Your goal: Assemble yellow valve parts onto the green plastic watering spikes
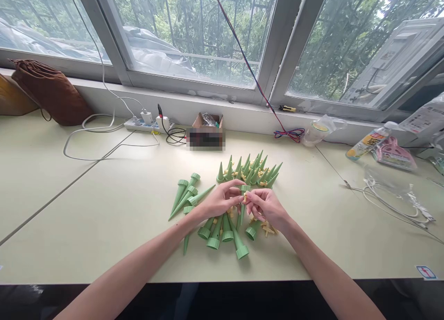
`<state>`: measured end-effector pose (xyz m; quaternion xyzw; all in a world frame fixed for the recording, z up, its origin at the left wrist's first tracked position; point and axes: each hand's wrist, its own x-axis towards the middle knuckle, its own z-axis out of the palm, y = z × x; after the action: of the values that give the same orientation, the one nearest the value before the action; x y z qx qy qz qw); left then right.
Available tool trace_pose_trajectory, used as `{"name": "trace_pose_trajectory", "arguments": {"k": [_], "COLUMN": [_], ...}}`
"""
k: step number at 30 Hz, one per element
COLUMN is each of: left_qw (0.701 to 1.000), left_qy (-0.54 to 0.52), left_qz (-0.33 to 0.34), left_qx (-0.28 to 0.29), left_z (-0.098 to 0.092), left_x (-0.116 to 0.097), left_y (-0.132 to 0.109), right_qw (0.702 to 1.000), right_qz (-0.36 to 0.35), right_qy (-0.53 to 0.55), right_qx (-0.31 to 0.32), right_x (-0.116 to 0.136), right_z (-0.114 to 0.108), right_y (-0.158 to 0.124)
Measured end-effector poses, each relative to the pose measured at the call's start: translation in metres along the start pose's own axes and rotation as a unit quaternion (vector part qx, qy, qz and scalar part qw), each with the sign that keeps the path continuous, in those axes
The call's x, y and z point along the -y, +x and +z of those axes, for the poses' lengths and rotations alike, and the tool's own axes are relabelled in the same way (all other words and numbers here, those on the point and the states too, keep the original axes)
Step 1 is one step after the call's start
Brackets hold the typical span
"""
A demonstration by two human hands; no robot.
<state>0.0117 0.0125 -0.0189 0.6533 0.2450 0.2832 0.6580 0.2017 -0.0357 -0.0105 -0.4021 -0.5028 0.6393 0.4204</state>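
Observation:
My left hand [225, 198] grips a green plastic watering spike [242, 213] near its ribbed cap, its point hanging downward. Pinched in the fingertips of my right hand [265, 204] is a small yellow valve [245, 197], right against the spike's side; whether it sits in the spike I cannot tell. Under and in front of my hands lie several loose green spikes [227, 232], with some yellow valves [268, 229] by my right wrist. Left of my left hand rests another group of spikes [180, 195]. Behind my hands, several spikes with yellow pieces [248, 169] stand point up.
At the back are a power strip [144, 124] with cables, a small cardboard box [208, 121] and a brown drawstring bag [52, 91]. A spray can [371, 141], a pink dustpan-like item [394, 153] and white cables [391, 202] lie to the right. Windows rise behind the table [86, 209].

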Motion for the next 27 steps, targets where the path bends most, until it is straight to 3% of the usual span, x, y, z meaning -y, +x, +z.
{"name": "trace_pose_trajectory", "arguments": {"k": [27], "left_qw": [0.999], "left_qy": [-0.003], "left_qz": [0.016], "left_qx": [-0.034], "left_z": [-0.002], "left_x": [0.006], "left_y": [0.002], "right_qw": [0.997], "right_qz": [-0.048], "right_qy": [0.001], "right_qx": [-0.053], "right_x": [-0.009], "right_z": [0.011], "right_y": [0.002]}}
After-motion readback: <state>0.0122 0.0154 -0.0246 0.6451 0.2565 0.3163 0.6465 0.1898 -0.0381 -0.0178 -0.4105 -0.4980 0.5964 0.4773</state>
